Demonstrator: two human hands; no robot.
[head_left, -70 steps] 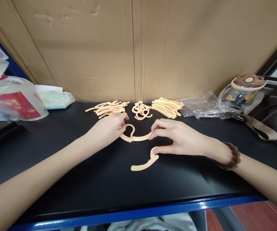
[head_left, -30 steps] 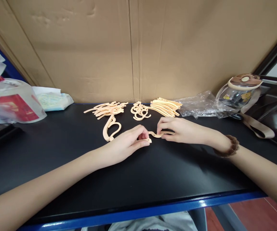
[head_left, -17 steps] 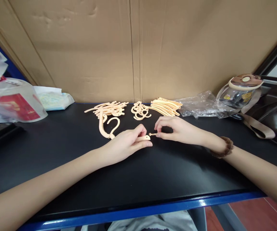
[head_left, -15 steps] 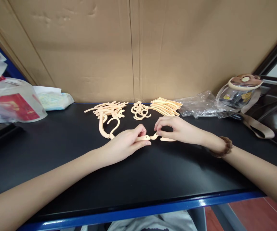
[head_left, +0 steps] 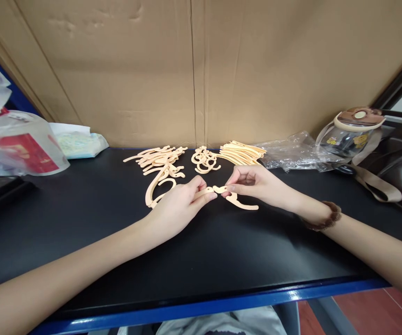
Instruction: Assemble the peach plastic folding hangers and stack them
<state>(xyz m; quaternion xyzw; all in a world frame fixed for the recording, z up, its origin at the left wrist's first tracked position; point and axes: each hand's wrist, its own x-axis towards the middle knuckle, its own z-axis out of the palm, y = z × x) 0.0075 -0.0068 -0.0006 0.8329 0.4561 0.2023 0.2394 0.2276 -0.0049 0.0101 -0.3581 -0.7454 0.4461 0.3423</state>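
Observation:
My left hand (head_left: 183, 200) is closed, pinching a cream plastic hanger arm (head_left: 206, 191) whose holed end points right. My right hand (head_left: 253, 184) pinches a small curved end of a second hanger arm (head_left: 220, 190); the rest is hidden by the fingers. The two ends meet or nearly touch between the hands. Beneath my right fingers lies another curved hanger piece (head_left: 244, 204) on the table. Left of my left hand, a curved arm (head_left: 151, 190) and a hook (head_left: 167, 183) rest, partly covered by that hand.
Behind the hands lie a pile of short hanger arms (head_left: 162, 157), a cluster of hooks (head_left: 206, 160) and a stack of long arms (head_left: 242, 152). Clear plastic wrap (head_left: 291, 153) and a strapped bottle (head_left: 349, 135) stand right. A bagged tub (head_left: 26, 144) and wipes pack (head_left: 82, 144) are left.
Both hands have risen slightly away from me. The piece in my right hand has turned and come against the left one; the curved piece below my right hand shows more.

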